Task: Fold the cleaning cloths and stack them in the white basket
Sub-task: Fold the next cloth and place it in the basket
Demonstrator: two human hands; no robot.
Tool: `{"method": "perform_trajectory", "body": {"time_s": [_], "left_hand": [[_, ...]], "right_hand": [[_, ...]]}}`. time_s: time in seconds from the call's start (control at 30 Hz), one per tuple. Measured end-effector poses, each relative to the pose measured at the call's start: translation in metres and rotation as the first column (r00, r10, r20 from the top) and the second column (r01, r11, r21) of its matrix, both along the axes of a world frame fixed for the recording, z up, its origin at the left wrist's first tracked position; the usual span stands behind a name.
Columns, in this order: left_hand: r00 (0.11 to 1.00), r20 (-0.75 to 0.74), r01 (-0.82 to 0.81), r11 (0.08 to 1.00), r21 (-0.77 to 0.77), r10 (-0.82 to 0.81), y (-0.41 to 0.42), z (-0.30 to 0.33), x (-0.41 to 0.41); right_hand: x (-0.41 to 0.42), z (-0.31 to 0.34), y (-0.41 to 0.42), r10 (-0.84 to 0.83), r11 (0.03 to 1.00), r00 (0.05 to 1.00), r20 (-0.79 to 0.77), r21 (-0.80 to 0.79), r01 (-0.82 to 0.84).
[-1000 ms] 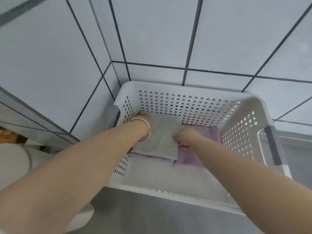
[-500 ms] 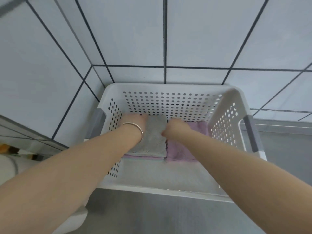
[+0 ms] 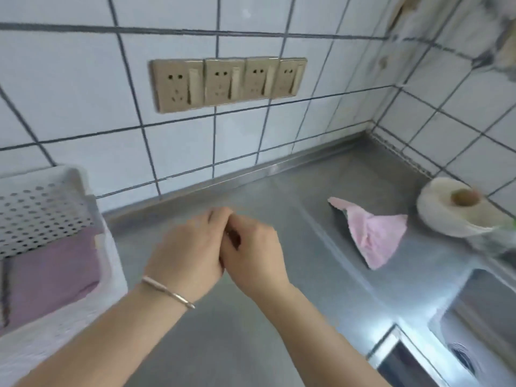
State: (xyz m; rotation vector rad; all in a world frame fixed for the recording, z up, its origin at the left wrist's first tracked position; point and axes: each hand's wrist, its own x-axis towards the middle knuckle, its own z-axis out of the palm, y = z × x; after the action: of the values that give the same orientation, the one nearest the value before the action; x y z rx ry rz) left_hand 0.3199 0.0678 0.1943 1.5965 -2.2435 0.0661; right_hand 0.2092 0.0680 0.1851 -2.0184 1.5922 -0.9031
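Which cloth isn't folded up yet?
The light pink cloth lying crumpled on the steel counter beside the paper roll. The purple cloth lies flat in the white basket.
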Motion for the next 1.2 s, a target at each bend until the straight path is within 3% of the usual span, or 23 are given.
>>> {"method": "perform_trajectory", "body": {"time_s": [0.13, 0.23, 0.33, 0.4, 0.53, 0.67, 0.73, 0.87, 1.0, 1.13, 1.2], "left_hand": [[0.978, -0.09, 0.203, 0.952, 0.228, -0.187, -0.003, -0.075, -0.112], [0.977, -0.062, 0.209, 0.882, 0.421, -0.203, -0.005, -0.11, -0.184], [0.982, -0.073, 0.188, 0.831, 0.524, -0.176, -0.012, -0.122, -0.237], [0.988, -0.087, 0.153, 0.805, 0.574, -0.126, -0.02, -0.133, -0.261], [0.995, -0.099, 0.059, 0.782, 0.62, 0.003, -0.03, -0.147, -0.289], [0.99, -0.106, -0.01, 0.784, 0.62, 0.096, -0.037, -0.158, -0.299], [0.994, -0.092, -0.01, 0.865, 0.501, 0.065, -0.043, -0.161, -0.301], [0.986, -0.13, 0.142, 0.944, 0.297, -0.107, -0.06, -0.151, -0.306], [0.968, -0.173, 0.213, 0.958, 0.193, -0.18, -0.072, -0.14, -0.294], [0.962, -0.271, 0.097, 0.975, 0.199, -0.041, -0.057, -0.132, -0.247], [0.948, -0.315, 0.047, 0.951, 0.304, 0.054, -0.047, -0.125, -0.219]], "right_hand": [[-0.12, -0.056, 0.016, -0.133, 0.961, 0.977, -0.167, 0.221, 0.168], [-0.207, -0.101, 0.012, -0.282, 0.871, 0.928, -0.242, 0.341, 0.354], [-0.282, -0.144, -0.001, -0.428, 0.79, 0.858, -0.283, 0.344, 0.507], [-0.318, -0.164, -0.019, -0.415, 0.795, 0.82, -0.395, 0.282, 0.538], [-0.356, -0.192, -0.057, -0.271, 0.85, 0.77, -0.578, 0.233, 0.473], [-0.376, -0.204, -0.076, -0.174, 0.895, 0.78, -0.601, 0.233, 0.38], [-0.376, -0.196, -0.08, -0.126, 0.943, 0.803, -0.582, 0.181, 0.28], [-0.361, -0.165, -0.078, 0.059, 0.994, 0.91, -0.411, 0.108, -0.016], [-0.339, -0.115, -0.074, 0.357, 0.922, 0.912, -0.201, 0.231, -0.31], [-0.316, -0.062, -0.079, 0.496, 0.853, 0.866, -0.06, 0.217, -0.474], [-0.306, -0.041, -0.084, 0.512, 0.817, 0.858, 0.033, 0.291, -0.498]]}}
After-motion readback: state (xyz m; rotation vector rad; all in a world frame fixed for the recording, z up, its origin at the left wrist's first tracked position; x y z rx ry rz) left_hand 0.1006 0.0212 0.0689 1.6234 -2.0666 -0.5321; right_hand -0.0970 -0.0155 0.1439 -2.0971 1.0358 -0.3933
